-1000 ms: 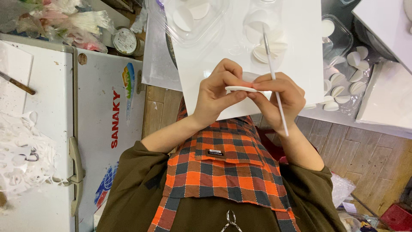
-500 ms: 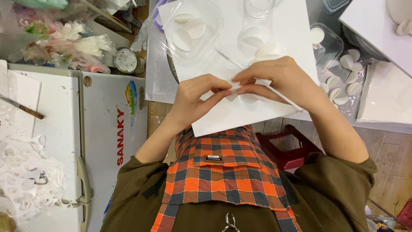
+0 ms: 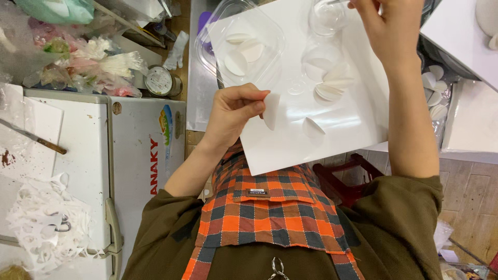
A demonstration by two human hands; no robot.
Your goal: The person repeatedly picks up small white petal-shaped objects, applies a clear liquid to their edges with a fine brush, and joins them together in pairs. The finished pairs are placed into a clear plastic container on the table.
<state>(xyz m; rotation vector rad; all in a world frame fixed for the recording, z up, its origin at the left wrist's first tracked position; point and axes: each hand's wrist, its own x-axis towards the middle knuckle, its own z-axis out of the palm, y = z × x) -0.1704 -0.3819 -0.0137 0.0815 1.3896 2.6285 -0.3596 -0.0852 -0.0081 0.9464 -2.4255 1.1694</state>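
Left hand (image 3: 236, 111) pinches a folded white paper disc (image 3: 271, 110) between thumb and fingertips, holding it upright on edge just above the white sheet (image 3: 358, 124) on the bench. Disc: plain white, half-moon outline as folded, crease side toward the fingers.

Right hand (image 3: 386, 28) raised at the far end of the sheet, fingers closed on a thin stick (image 3: 337, 2) beside a small clear cup (image 3: 328, 16); only a short bit of the stick shows at the frame edge.

On the sheet: one folded disc (image 3: 313, 127) lying flat near the held one, and a fanned cluster of folded discs (image 3: 332, 83) further out. Clear plastic tray (image 3: 241, 44) at the sheet's far left corner, with several flat white discs inside.

Left of the sheet: white chest cabinet (image 3: 132, 155), round tin (image 3: 160, 80), bagged artificial flowers (image 3: 88, 65). More white discs (image 3: 434, 85) lie beyond the right forearm, which crosses the sheet's right edge and hides part of it.
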